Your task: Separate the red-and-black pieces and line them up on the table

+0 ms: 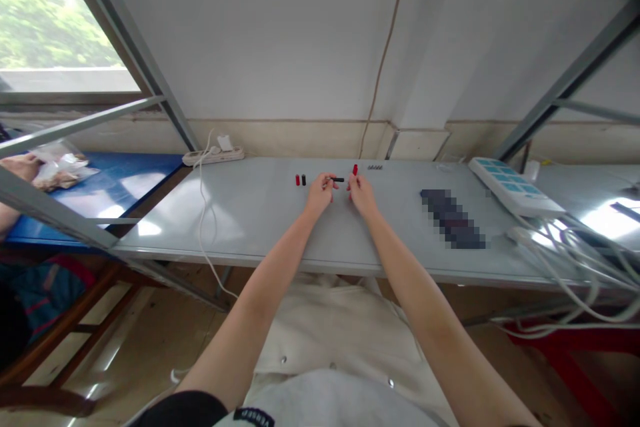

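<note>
My left hand [319, 193] is closed around a thin black rod-shaped piece [339, 179], which sticks out to the right past the fingertips. My right hand [361, 195] pinches a small red piece [355, 169] whose top points away from me. The two hands are close together but apart, low over the grey table [260, 213]. Left of my left hand stand a small red cylinder [297, 180] and a small black cylinder [303, 180], side by side. Beyond my right hand lies a short row of several tiny dark pieces [375, 167], too small to name.
A white power strip [215, 156] with a hanging cable lies at the back left. On the right are a blurred-out dark object [453, 219], a large white-and-blue power strip [515, 187] and tangled cables [590, 273]. Another person's hand [23, 165] touches a plastic bag [63, 163] at far left.
</note>
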Demonstrator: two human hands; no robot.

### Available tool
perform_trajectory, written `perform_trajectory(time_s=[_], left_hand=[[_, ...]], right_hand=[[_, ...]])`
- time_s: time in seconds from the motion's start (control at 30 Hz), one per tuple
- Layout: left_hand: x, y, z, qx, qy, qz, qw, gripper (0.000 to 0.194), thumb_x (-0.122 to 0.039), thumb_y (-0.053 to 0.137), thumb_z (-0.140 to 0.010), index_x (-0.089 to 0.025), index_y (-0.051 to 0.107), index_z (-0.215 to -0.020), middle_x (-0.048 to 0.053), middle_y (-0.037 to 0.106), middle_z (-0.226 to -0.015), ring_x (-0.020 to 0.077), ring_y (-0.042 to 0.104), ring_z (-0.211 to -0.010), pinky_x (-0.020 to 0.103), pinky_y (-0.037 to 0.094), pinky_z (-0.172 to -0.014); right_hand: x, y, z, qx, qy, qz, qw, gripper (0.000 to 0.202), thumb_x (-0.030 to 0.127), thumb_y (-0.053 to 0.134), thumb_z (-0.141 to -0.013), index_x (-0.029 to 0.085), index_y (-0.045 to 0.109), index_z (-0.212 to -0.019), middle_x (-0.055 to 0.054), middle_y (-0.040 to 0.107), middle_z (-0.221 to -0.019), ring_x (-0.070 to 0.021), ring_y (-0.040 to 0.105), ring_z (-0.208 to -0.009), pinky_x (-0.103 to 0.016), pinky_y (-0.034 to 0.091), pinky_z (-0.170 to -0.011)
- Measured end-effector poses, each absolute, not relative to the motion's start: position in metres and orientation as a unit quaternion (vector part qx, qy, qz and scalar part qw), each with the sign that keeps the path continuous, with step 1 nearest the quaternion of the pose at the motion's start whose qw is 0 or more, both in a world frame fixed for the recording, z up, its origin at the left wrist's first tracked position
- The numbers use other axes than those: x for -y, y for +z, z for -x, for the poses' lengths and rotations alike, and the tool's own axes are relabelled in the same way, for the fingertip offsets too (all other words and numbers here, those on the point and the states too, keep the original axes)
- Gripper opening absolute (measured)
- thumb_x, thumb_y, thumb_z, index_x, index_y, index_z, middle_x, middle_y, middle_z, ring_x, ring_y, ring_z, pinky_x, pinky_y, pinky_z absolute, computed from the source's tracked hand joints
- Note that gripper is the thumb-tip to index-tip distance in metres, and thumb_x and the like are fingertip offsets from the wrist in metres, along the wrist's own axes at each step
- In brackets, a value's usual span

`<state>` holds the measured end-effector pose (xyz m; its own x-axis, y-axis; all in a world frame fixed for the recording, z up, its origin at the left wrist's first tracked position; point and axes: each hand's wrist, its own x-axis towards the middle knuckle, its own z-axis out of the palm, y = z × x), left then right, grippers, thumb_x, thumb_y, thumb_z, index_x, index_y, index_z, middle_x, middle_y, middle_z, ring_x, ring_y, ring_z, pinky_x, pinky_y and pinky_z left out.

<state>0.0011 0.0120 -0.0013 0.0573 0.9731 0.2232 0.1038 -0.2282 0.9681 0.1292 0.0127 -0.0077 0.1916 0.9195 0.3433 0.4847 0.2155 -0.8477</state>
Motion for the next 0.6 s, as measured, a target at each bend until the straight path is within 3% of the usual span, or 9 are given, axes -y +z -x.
perform_trajectory(time_s=[0.3,0.6], left_hand=[[-0.0039,0.0073,0.0016,-0.391,0.516,-0.533,0.545,0.015,-0.020,0.045,-0.083,-0.016,0.052,-0.096,-0.004,0.055,-0.067,0.0011,0.042,-0.035,0.015,0.024,-0.035],[-0.0040,0.0062,-0.0002,-0.410,0.505,-0.552,0.521,0.020,-0.020,0.049,-0.079,-0.015,0.052,-0.099,-0.002,0.059,-0.070,0.0009,0.041,-0.035,0.015,0.029,-0.037]], right_hand=[[-0.0126,-0.0086,-0.1298,0.569,0.292,0.570,0.516,0.054,0.067,0.029,-0.076,0.021,0.041,-0.050,0.001,0.043,-0.041,-0.0118,0.041,-0.042,-0.025,0.033,-0.046],[-0.0120,-0.0078,-0.1283,0.561,0.319,0.550,0.530,0.053,0.065,0.034,-0.075,0.020,0.041,-0.048,0.002,0.041,-0.039,-0.0097,0.037,-0.036,-0.024,0.031,-0.041]])
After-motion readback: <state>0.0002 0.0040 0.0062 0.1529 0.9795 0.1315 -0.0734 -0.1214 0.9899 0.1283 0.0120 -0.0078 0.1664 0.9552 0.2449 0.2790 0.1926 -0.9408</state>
